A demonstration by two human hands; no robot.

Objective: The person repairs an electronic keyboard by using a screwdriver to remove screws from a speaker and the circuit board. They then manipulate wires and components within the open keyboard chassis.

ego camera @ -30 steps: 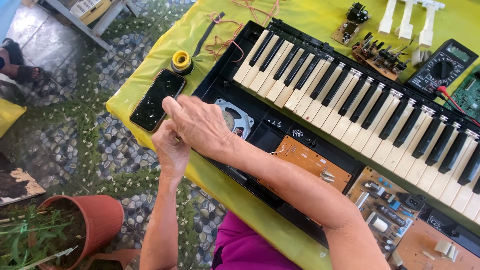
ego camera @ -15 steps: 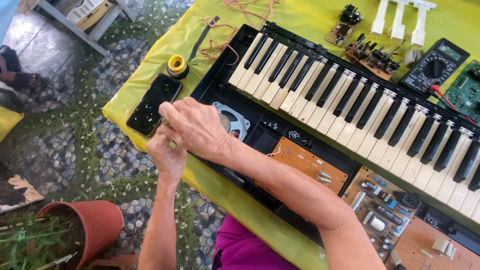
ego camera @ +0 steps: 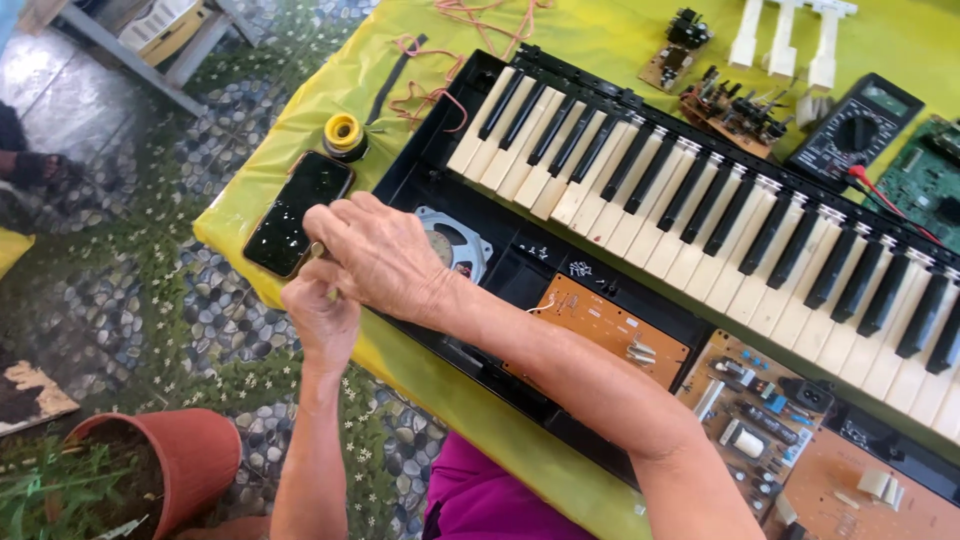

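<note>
My left hand (ego camera: 322,322) and my right hand (ego camera: 378,258) are pressed together at the near left corner of an opened black keyboard (ego camera: 700,215). Both are closed around a small tool (ego camera: 319,249). Only its grey tip shows between the fingers, and the rest is hidden. The hands hover beside a black phone (ego camera: 298,212) lying on the yellow tablecloth (ego camera: 300,110). Just right of my right hand, a round speaker (ego camera: 456,245) sits inside the keyboard case. An orange circuit board (ego camera: 610,330) lies further along the case.
A yellow solder spool (ego camera: 344,134) stands behind the phone. A multimeter (ego camera: 854,130), loose white keys (ego camera: 785,35) and small circuit boards (ego camera: 735,105) lie beyond the keyboard. More boards (ego camera: 760,420) sit at the near right. A terracotta pot (ego camera: 170,465) stands on the pebbled floor.
Both hands stay joined at the keyboard's corner and have shifted only slightly toward the phone. The camera has drifted a little.
</note>
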